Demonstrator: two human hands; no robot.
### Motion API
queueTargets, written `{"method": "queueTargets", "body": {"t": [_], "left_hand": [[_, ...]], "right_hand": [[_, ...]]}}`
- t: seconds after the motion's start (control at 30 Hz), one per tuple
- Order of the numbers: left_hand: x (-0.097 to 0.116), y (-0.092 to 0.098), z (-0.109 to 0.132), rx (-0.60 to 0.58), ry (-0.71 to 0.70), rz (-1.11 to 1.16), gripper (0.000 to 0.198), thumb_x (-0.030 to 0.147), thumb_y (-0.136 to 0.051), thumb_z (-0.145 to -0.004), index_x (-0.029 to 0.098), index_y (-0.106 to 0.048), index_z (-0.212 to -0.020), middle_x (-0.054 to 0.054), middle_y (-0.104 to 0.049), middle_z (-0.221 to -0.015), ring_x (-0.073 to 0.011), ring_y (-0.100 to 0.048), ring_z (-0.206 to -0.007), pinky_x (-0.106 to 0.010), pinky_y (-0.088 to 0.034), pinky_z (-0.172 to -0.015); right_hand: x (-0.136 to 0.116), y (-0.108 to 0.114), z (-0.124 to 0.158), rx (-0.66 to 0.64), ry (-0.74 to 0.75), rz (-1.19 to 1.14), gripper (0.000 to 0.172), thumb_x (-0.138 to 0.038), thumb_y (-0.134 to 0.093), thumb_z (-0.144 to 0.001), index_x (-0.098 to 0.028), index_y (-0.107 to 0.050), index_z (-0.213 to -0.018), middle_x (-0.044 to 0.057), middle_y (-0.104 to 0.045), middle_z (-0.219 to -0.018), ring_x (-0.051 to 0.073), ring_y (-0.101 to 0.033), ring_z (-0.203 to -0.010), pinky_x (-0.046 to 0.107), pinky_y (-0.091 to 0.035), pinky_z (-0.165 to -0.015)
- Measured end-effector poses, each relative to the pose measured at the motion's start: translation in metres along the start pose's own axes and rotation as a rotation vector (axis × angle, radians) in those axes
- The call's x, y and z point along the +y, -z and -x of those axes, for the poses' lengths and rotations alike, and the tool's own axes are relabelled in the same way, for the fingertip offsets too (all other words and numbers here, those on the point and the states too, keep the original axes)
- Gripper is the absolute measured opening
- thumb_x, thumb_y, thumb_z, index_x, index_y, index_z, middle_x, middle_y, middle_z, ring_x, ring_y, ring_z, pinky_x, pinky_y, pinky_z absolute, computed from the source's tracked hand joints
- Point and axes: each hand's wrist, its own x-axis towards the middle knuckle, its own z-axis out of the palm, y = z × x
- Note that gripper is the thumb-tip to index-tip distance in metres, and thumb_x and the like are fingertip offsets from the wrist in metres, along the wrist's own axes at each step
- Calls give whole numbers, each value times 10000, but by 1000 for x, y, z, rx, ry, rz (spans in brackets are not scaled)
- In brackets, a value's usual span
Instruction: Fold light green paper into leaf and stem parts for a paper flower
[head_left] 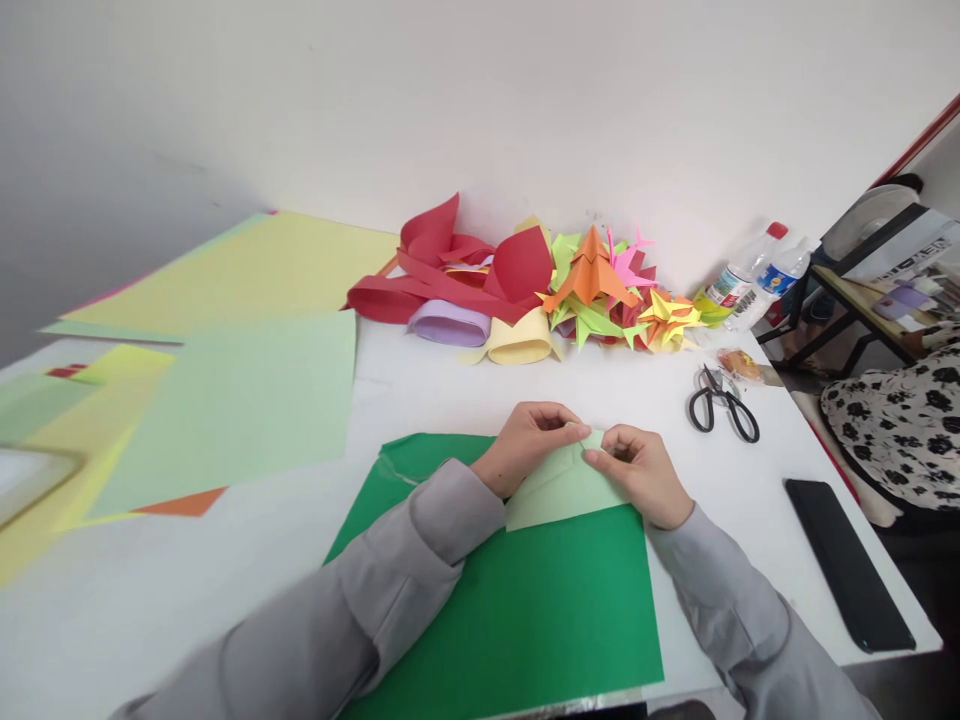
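A pale green sheet of paper (574, 492), partly folded at its far edge, lies over a dark green sheet (525, 600) on the white table. My left hand (534, 442) pinches the folded edge between thumb and fingers. Close beside it, my right hand (637, 468) grips the same paper from the right, thumb on top. Both sets of fingertips nearly meet at the small fold, and they hide part of it.
Large pale green and yellow sheets (247, 400) spread on the left. Rolled red paper (442, 270) and folded paper planes (592, 275) lie by the wall. Scissors (724, 402), plastic bottles (750, 270) and a black flat object (847, 565) are at right. Beyond sits another person (900, 430).
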Motion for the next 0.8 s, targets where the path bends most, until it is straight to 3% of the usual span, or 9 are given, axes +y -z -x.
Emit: {"method": "queueTargets", "body": {"t": [0.27, 0.53, 0.63, 0.8], "left_hand": [[1, 2, 1, -129, -6, -81, 303, 388, -772, -585, 114, -643, -572, 31, -484, -513, -90, -398, -543, -227, -308, -521], [3, -1, 3, -73, 73, 2, 362, 406, -799, -532, 123, -578, -492, 43, -418, -484, -82, -359, -525, -231, -291, -512], [3, -3, 2, -40, 91, 16, 388, 452, -766, -577, 129, -567, -496, 43, -403, -480, -80, -336, -514, -235, -269, -497], [1, -1, -1, -13, -12, -80, 414, 478, -709, -640, 126, -551, -490, 44, -385, -482, -78, -308, -527, -234, -243, -500]], "right_hand": [[0, 1, 1, -54, -4, -18, 359, -489, -679, -698, -181, -511, -623, -63, -391, -496, 80, -310, -473, 230, -244, -454], [-3, 4, 0, -70, 35, -14, 367, -504, -634, -735, -188, -485, -620, -58, -360, -528, 94, -300, -518, 243, -250, -497], [-2, 4, -1, -43, 29, -14, 354, -482, -637, -731, -195, -471, -606, -60, -342, -525, 99, -291, -525, 247, -245, -500], [-2, 3, -1, -48, -7, -31, 350, -473, -639, -718, -196, -460, -602, -68, -320, -512, 95, -272, -508, 246, -222, -487]]}}
